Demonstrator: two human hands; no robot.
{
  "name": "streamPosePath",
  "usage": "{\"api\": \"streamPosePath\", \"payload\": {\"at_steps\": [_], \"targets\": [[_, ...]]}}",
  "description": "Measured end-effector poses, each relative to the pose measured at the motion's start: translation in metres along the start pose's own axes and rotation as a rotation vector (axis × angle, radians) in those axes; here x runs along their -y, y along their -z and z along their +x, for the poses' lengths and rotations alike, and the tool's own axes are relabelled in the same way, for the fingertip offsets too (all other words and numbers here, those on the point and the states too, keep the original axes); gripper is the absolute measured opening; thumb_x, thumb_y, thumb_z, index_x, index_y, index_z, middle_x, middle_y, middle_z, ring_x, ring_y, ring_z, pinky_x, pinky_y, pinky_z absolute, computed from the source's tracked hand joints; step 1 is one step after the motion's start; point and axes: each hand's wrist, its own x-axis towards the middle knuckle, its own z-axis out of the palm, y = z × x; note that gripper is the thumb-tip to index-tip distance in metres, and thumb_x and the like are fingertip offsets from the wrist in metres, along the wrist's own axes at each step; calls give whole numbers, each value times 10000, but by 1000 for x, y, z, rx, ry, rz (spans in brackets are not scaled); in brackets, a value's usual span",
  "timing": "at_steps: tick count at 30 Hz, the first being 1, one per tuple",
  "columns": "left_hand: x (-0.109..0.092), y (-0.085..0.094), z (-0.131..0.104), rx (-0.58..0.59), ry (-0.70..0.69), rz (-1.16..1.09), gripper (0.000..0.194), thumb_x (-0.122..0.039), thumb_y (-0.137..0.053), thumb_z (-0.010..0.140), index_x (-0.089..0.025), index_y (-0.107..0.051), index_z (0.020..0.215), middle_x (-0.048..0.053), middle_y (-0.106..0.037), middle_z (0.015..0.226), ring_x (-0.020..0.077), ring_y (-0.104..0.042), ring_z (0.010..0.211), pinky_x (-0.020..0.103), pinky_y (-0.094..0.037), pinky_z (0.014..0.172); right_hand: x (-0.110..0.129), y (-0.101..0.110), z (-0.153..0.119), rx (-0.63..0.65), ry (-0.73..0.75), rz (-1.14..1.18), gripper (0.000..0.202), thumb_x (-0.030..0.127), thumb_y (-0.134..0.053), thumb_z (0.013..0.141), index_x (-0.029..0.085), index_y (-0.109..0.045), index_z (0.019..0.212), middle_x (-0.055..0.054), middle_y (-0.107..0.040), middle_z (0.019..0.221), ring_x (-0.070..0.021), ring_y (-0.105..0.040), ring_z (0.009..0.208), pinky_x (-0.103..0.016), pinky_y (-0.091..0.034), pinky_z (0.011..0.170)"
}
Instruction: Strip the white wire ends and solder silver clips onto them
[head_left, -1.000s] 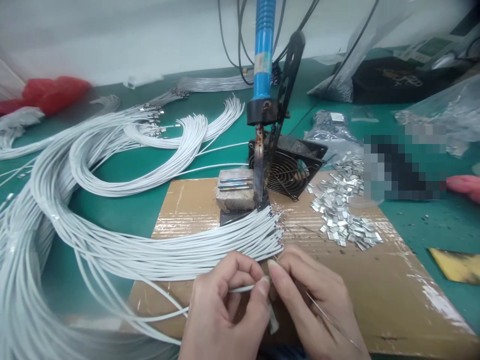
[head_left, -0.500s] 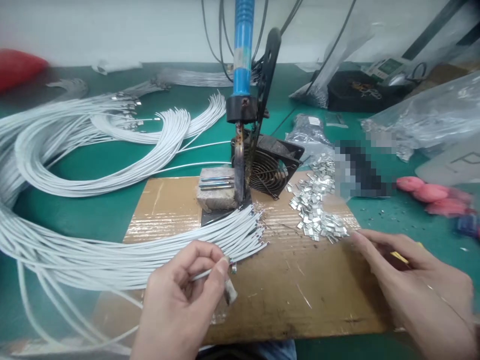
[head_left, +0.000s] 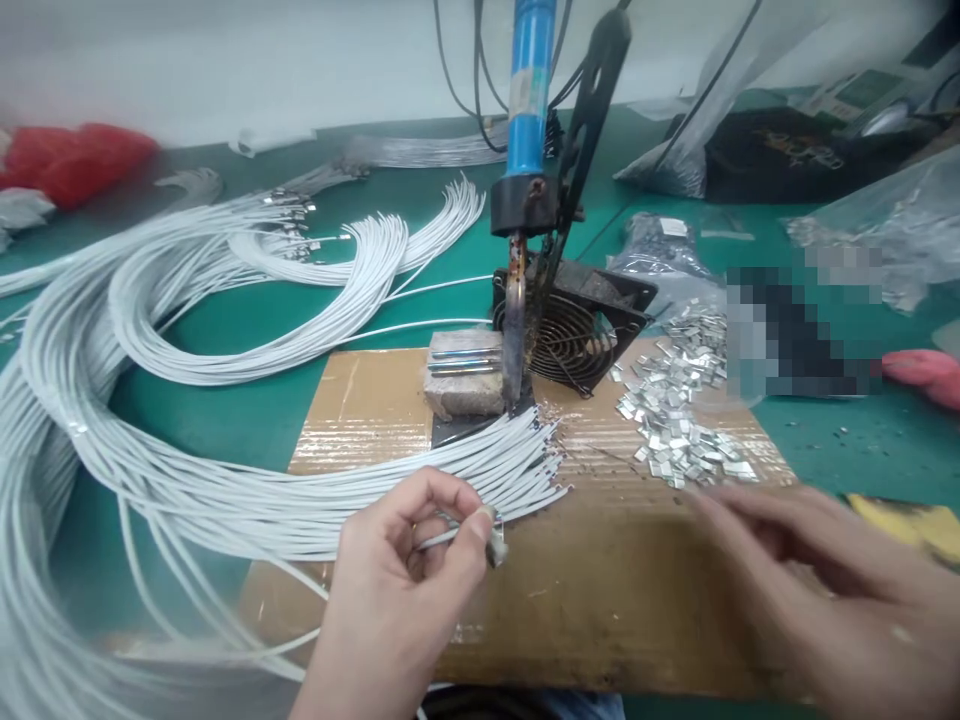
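Note:
My left hand (head_left: 416, 585) pinches a white cable (head_left: 441, 537) between thumb and fingertips, over the cardboard sheet (head_left: 570, 590). A small metal piece shows at the fingertips; whether it is joined to the cable I cannot tell. Just behind lies a bundle of white cables (head_left: 360, 500), their cut ends pointing right. My right hand (head_left: 817, 580) is blurred by motion, its fingertips near the front of a pile of small silvery metal clips (head_left: 679, 430). Whether it holds anything is not visible.
A soldering iron with a blue handle (head_left: 529, 115) stands upright in a clamp, tip down beside a grey block (head_left: 461, 385). Behind it sits a black fan (head_left: 574, 330). More cable bundles (head_left: 300, 360) curve across the green table at left. A yellow item (head_left: 911, 525) lies at right.
The view has shifted, so the scene sits further right. My left hand keeps its pinch on the cable. My right hand has stayed near the clip pile and is now more blurred.

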Motion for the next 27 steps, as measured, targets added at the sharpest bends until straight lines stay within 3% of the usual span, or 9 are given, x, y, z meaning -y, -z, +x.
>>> {"api": "streamPosePath", "payload": {"at_steps": [3, 6, 8, 14, 20, 27], "targets": [[-1, -2, 0, -2, -14, -33, 152, -216, -786, 704, -156, -652, 666, -35, -596, 584, 70, -482, 535, 137, -346, 494, 34, -39, -22, 331, 194, 131, 71, 286, -724, 944, 255, -760, 997, -7, -712, 836, -154, -645, 660, -259, -517, 574], [-3, -3, -2, -9, -15, -49, 154, -226, -774, 704, -150, -646, 663, -50, -567, 581, 61, -482, 536, 130, -369, 516, 53, -71, -33, 306, 278, 121, 50, 224, -692, 969, 213, -714, 1012, -25, -706, 869, -186, -650, 766, -292, -524, 688], [-5, -3, -3, -13, 0, -47, 162, -239, -762, 709, -148, -637, 659, -71, -512, 552, 49, -431, 513, 126, -334, 502, 56, -81, -37, 265, 300, 76, 22, 230, -683, 974, 213, -685, 989, -30, -703, 886, -204, -641, 808, -302, -502, 700], [-8, -3, -5, -2, -1, -40, 173, -265, -728, 743, -151, -628, 659, -68, -497, 557, 53, -379, 508, 154, -278, 490, 56, -79, -41, 310, 202, 113, 89, 196, -598, 1005, 229, -680, 992, -19, -690, 870, -194, -641, 791, -288, -470, 699], [-7, -2, -4, 23, 33, -38, 197, -280, -750, 734, -161, -606, 670, -58, -494, 561, 66, -378, 505, 172, -262, 495, 54, -68, -40, 363, 37, 102, 236, 361, -578, 1021, 246, -688, 848, 15, -646, 680, -143, -562, 515, -252, -428, 488], [-2, 0, -3, 53, 17, 42, 168, -277, -715, 760, -179, -598, 691, -50, -501, 579, 88, -361, 535, 200, -248, 509, 51, -56, -35, 299, 12, 150, 195, 379, -622, 1017, 260, -719, 897, 41, -634, 725, -104, -573, 572, -196, -463, 568]]}}
